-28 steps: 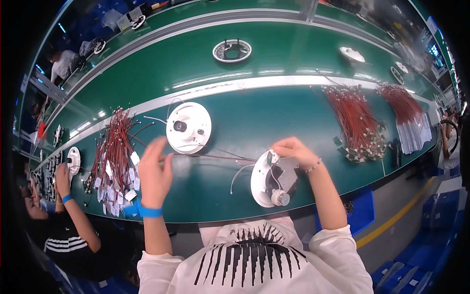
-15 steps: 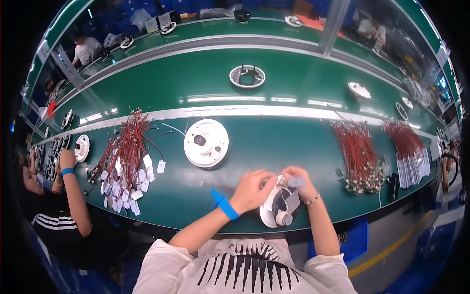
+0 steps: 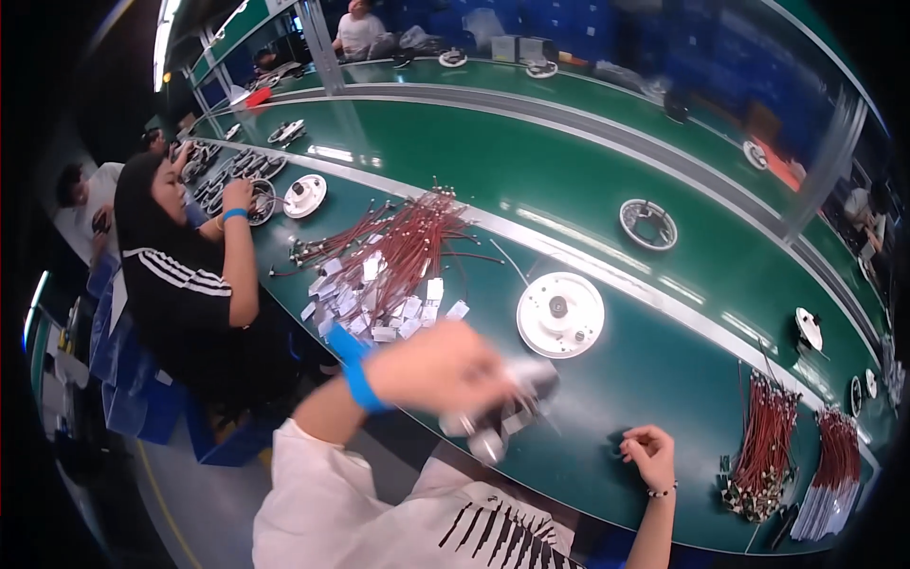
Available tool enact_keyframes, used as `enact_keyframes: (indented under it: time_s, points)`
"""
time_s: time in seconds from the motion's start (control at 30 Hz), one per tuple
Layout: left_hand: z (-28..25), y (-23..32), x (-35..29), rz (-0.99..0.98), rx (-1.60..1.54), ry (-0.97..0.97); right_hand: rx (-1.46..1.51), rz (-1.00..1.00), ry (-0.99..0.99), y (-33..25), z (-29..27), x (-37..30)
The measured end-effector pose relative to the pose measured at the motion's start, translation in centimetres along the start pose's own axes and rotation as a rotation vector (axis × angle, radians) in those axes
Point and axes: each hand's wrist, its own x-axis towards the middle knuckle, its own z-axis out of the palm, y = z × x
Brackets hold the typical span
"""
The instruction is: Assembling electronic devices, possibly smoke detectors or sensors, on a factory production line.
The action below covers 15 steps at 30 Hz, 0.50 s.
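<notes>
My left hand (image 3: 441,368), with a blue wrist strap, is smeared by motion. Its fingers close over the edge of a white and dark round device housing (image 3: 507,412). A silver cylindrical part (image 3: 487,446) shows on that housing, near the bench's front edge; blur hides finer detail. Apart from it, to the right, my right hand (image 3: 650,457) hovers by the bench with loosely curled fingers and nothing visible in them. Beyond my left hand lies a heap of red wires with white tags (image 3: 393,275). A white round housing (image 3: 561,315) rests on the bench.
At the left a co-worker (image 3: 185,247) handles parts beside another white housing (image 3: 305,195). Two red wire bundles (image 3: 770,431) (image 3: 834,465) lie at the right. On the far green strip sits a ring-shaped part (image 3: 648,225). The green bench (image 3: 588,436) has a metal divider.
The view has swung left. My right hand has come off the housing and stands apart at the right. My left hand stays on the housing, now blurred by motion.
</notes>
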Motion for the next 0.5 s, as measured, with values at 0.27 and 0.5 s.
enact_keyframes:
  time_s: [0.27,0.5]
  points:
    - [-11.3,-17.3,-1.4,-0.862,0.687,0.468,-0.022,0.002,0.050,0.1,0.4,0.0]
    - [-8.5,-27.2,-0.3,-0.945,1.039,0.551,-0.017,0.011,0.109,0.1,0.3,0.0]
